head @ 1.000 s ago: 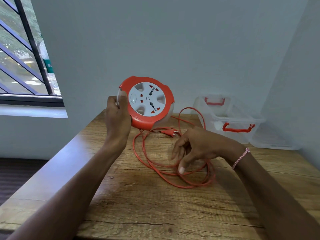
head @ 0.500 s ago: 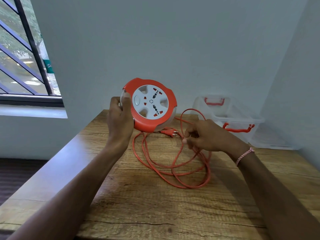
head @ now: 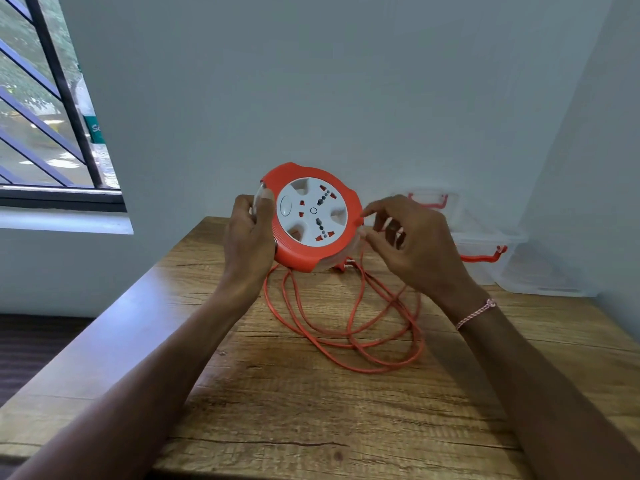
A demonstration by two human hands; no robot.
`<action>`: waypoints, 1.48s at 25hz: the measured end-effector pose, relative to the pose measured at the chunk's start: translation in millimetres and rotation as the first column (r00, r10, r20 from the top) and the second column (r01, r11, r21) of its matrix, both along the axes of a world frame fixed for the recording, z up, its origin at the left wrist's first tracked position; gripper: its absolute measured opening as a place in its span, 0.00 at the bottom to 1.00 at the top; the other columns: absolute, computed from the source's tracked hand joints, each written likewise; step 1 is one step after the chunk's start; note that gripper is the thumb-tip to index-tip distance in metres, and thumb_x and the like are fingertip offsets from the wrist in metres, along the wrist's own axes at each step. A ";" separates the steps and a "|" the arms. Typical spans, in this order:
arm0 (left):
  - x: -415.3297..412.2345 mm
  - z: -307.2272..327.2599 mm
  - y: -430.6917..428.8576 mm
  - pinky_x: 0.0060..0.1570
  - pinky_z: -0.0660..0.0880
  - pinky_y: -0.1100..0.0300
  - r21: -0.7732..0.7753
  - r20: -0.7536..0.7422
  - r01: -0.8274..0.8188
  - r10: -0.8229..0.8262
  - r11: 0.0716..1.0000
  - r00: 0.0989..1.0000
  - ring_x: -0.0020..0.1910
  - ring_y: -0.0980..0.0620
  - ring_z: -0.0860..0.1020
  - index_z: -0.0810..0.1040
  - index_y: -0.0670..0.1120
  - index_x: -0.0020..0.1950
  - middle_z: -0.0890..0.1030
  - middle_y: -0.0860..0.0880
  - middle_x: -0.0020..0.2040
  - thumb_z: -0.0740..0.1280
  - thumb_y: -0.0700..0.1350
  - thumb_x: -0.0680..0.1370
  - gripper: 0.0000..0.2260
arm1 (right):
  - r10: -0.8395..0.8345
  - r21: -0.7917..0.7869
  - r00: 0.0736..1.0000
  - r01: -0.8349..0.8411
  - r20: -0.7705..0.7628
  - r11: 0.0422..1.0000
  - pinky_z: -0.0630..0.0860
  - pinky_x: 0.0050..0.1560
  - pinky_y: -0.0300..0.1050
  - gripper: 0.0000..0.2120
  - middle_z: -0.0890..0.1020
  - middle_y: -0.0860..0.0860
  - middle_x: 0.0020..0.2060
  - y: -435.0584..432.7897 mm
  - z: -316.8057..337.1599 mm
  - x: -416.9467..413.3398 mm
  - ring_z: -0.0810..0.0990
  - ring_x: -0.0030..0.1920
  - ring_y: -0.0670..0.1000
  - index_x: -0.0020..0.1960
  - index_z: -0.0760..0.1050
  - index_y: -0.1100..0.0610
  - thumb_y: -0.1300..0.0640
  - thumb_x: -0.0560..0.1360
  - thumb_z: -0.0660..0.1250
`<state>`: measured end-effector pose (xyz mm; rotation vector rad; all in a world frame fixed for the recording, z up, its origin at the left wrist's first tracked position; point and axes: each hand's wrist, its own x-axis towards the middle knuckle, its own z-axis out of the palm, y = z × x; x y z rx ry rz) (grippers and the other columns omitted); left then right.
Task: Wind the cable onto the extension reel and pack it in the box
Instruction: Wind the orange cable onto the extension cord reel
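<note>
Presently the reel (head: 311, 216) is gripped upright in the curled fingers (head: 266, 206) of the left hand (head: 247, 237) near the tabletop's (head: 311, 427) far edge, so cable (head: 363, 370) pinched at its rim by the right hand (head: 412, 244) can be wound on; the rest lies looped below.

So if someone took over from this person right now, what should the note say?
Left hand grips the reel, held above the table. Right hand pinches the cable at the reel's right rim. Most cable lies in loose loops on the table; the box stands back right. Done: winding barely begun, if at all. Left: wind it all, pack reel in box.
</note>
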<state>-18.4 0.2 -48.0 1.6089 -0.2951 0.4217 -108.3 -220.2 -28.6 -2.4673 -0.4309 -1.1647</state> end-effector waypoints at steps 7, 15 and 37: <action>-3.8 -1.7 -2.6 0.38 0.82 0.36 0.215 0.165 -0.031 -0.005 0.976 0.986 0.38 0.45 0.85 0.73 0.51 0.54 0.84 0.46 0.40 0.57 0.67 0.82 0.21 | -0.220 -0.627 0.973 0.216 0.073 0.748 0.73 0.31 0.44 0.26 0.76 0.58 0.68 19.9 -1.4 -1.8 0.81 0.53 0.56 0.77 0.66 0.41 0.51 0.81 0.66; -3.1 0.7 0.7 0.38 0.81 0.35 0.328 0.136 0.072 -0.123 0.942 0.983 0.40 0.43 0.85 0.75 0.51 0.52 0.85 0.45 0.42 0.57 0.68 0.80 0.22 | -0.138 -0.742 0.986 0.161 0.092 0.651 0.76 0.32 0.47 0.32 0.75 0.59 0.71 18.1 7.1 -6.6 0.80 0.59 0.60 0.77 0.66 0.37 0.60 0.78 0.69; -18.0 -10.3 -21.1 0.33 0.81 0.39 0.281 0.251 -0.010 -0.064 0.960 0.966 0.34 0.44 0.84 0.73 0.51 0.53 0.83 0.43 0.37 0.56 0.67 0.81 0.20 | -0.147 0.462 0.942 0.279 -0.300 0.842 0.79 0.31 0.40 0.27 0.84 0.45 0.35 52.6 -3.4 -1.5 0.83 0.31 0.45 0.52 0.73 0.53 0.32 0.69 0.74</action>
